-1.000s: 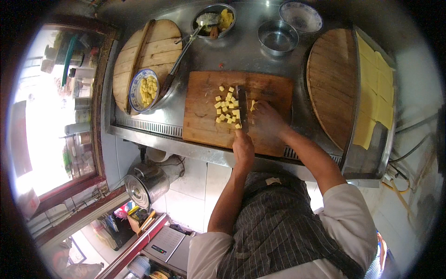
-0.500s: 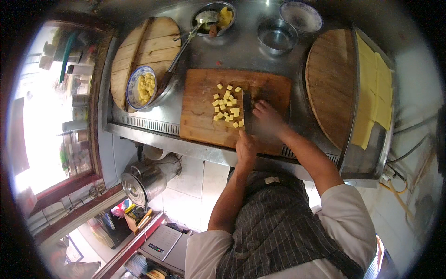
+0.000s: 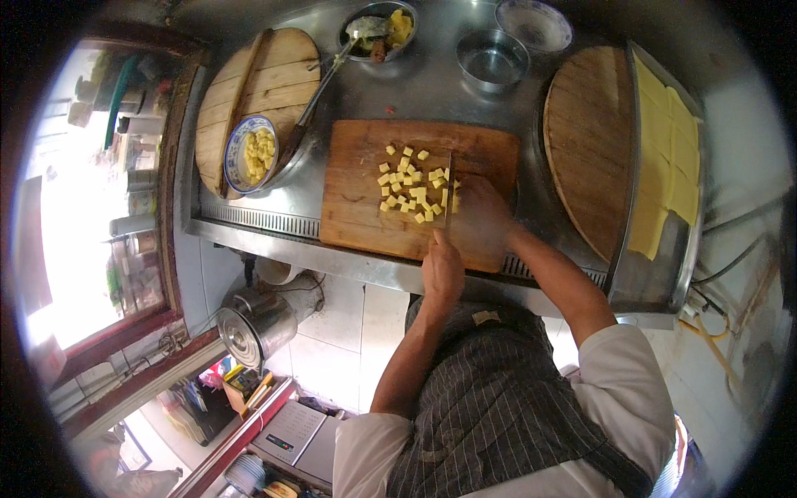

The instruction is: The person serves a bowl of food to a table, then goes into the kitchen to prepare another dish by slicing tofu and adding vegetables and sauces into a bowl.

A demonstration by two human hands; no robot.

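Small yellow cubes [image 3: 404,184] of a firm food lie scattered on a wooden cutting board [image 3: 357,220]. A broad knife [image 3: 451,187] stands upright on its edge at their right side, its blade seen almost edge-on. My left hand [image 3: 442,270] is closed round its handle at the near end. Just right of the blade is my right hand [image 3: 481,212], blurred, with bent fingers close against the knife. Yellow pieces [image 3: 455,201] show between the fingers and the blade; the hand hides the rest of them.
At left, a blue-and-white bowl [image 3: 251,153] of yellow pieces rests by a round wooden lid [image 3: 282,70]. Behind are a bowl with a ladle [image 3: 378,33], a steel bowl [image 3: 492,60] and a patterned bowl [image 3: 534,25]. Right stand another round lid [image 3: 585,149] and a tray of yellow sheets [image 3: 664,149].
The knife has moved right and its blade has turned more edge-on. More cubes lie left of it. My right hand has shifted slightly right, and the left followed with the handle.
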